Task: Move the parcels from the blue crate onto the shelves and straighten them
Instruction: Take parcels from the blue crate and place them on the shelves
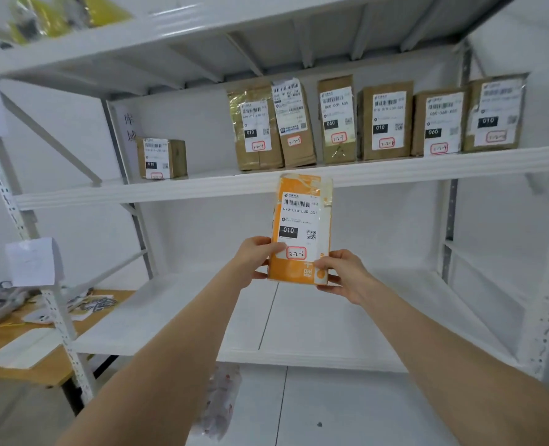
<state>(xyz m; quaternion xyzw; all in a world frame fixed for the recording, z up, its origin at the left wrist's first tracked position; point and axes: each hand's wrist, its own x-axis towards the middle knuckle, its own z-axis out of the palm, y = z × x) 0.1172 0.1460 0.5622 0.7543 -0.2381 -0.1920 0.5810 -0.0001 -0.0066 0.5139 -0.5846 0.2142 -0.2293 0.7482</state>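
Left grip and right grip each hold a bottom corner of an upright orange parcel, its top at the front edge of the middle shelf. Six brown parcels stand toward that shelf's right end, and a small box sits apart near its left end.

Orange parcel upright in left hand and right hand, before shelves.

White shelf: 6 brown parcels upright in row, small box apart, left.
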